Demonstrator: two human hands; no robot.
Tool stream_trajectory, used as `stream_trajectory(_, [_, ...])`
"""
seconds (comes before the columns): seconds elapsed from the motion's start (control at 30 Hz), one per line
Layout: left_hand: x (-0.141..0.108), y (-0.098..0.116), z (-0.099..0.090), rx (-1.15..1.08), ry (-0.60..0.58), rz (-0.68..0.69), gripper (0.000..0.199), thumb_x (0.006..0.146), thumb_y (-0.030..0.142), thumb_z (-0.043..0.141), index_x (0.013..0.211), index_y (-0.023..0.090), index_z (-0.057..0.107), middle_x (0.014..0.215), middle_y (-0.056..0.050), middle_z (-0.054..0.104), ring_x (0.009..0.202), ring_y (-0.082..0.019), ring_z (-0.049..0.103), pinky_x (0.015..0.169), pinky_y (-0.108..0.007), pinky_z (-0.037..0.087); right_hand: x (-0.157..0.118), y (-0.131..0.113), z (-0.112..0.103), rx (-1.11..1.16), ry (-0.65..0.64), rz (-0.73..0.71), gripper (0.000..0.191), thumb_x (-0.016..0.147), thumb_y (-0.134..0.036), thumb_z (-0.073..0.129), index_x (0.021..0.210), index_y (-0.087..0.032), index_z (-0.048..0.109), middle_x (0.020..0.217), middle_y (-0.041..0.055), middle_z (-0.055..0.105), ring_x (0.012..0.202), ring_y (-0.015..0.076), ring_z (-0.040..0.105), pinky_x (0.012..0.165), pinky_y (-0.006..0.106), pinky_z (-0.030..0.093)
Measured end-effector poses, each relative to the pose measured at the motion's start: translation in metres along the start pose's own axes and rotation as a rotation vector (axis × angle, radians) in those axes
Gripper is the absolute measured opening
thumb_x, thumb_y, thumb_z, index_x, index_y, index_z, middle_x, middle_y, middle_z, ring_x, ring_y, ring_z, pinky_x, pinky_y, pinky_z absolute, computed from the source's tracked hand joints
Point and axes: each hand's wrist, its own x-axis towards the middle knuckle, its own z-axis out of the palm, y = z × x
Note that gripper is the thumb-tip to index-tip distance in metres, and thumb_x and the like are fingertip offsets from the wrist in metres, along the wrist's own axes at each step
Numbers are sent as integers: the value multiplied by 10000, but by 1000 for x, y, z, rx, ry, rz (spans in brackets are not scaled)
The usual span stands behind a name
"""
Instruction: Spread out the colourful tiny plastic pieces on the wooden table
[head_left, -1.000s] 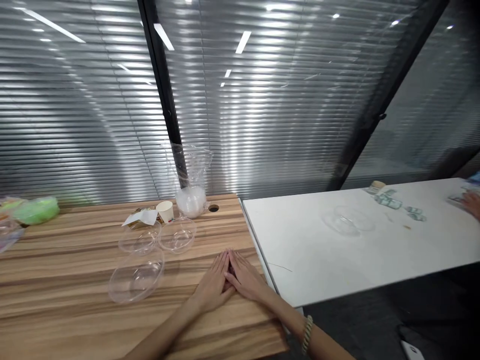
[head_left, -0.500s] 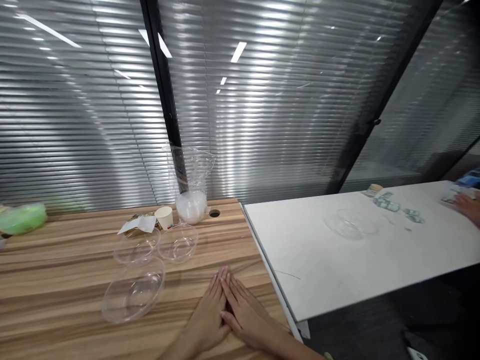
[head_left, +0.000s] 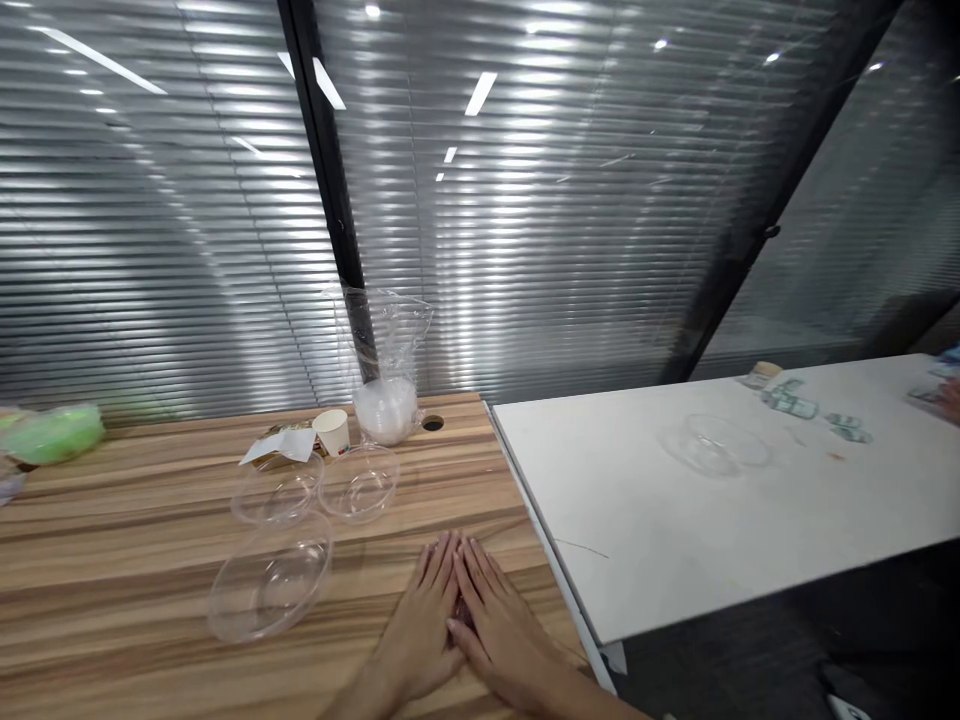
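Observation:
My left hand [head_left: 421, 632] lies palm down on the wood-grain table [head_left: 112, 560], fingers stretched forward. Beside it, my right hand [head_left: 501, 628] is also palm down with straight fingers, and the two touch near the fingertips. A small dark patch [head_left: 463, 610] shows in the gap between them; what it is I cannot make out. To their left sit three clear round plastic dishes: a near one [head_left: 270, 582], a far left one [head_left: 277, 490] and a far right one [head_left: 360, 485].
Behind the dishes are a paper cup [head_left: 332, 432], a white paper [head_left: 281, 443] and a clear bag with white contents [head_left: 386, 410]. A green bag [head_left: 56, 435] is far left. The white table [head_left: 675, 550] holds clear dishes [head_left: 712, 445] and small packets [head_left: 791, 400]. Another person's hand [head_left: 951, 398] shows far right.
The view has shifted slightly. My right hand's fingers have straightened a little and the gap between my hands shows more of the dark patch. The other person's hand is now mostly out of frame.

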Motion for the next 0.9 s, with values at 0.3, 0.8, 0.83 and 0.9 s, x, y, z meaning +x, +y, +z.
stream_trajectory(0.3, [2, 2, -3, 35, 53, -66, 925, 908, 453, 480, 1498, 105, -141, 1552, -161, 67, 1425, -361, 108, 1133, -554, 209, 26, 24, -8, -15, -34, -101, 681, 981, -488, 377, 1508, -127, 139, 1540, 99, 118, 1435, 244, 106, 1188, 444, 162])
stream_trajectory(0.8, [28, 10, -4, -17, -3, -88, 733, 978, 528, 349, 1513, 90, 103, 1531, -179, 162, 1428, -338, 122, 1144, -569, 173, 63, 74, -3, 374, 38, -14, 636, 1000, -551, 203, 1489, -147, 255, 1524, 88, 218, 1421, 206, 194, 1175, 453, 180])
stream_trajectory(0.83, [28, 9, -4, -15, -16, -97, 718, 976, 537, 347, 1506, 92, 155, 1528, -174, 181, 1425, -338, 134, 1148, -562, 174, 67, 76, -5, 374, 28, -35, 639, 999, -556, 197, 1482, -144, 275, 1518, 88, 236, 1417, 204, 209, 1175, 450, 182])
stream_trajectory(0.9, [28, 8, -4, -14, -33, -108, 670, 979, 538, 340, 1493, 122, 231, 1535, -143, 184, 1424, -330, 151, 1153, -547, 185, 75, 80, -9, 376, 17, -79, 621, 1001, -552, 197, 1464, -157, 322, 1501, 77, 284, 1404, 194, 248, 1172, 435, 201])
